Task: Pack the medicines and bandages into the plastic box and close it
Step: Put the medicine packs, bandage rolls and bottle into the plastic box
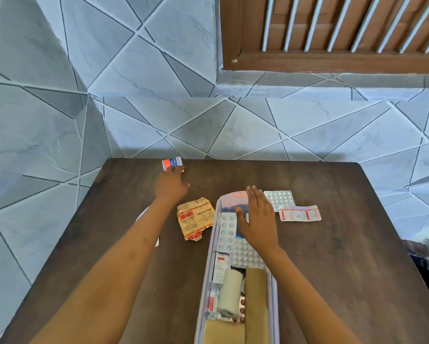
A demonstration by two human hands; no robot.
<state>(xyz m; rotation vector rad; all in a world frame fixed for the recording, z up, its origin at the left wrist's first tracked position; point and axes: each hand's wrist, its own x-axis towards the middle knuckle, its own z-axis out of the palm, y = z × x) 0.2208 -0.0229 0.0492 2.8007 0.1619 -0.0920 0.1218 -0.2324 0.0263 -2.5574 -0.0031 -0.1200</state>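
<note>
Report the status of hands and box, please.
Left hand on tape carton, grip unclear; right hand open over plastic box. Box open, part filled. Outside on table: gold strip, silver blister, red strip.

Dark brown table (332,269), grey triangle-patterned tiles (158,120), gold-and-red strip (194,218), seemingly red-and-blue tape box (171,163)

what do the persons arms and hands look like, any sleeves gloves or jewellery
The left forearm and right forearm are bare as far as the frame shows, with no sleeves in view. The left hand and right hand wear no gloves. No watch, bracelet or ring shows on the sides facing the camera.
</note>
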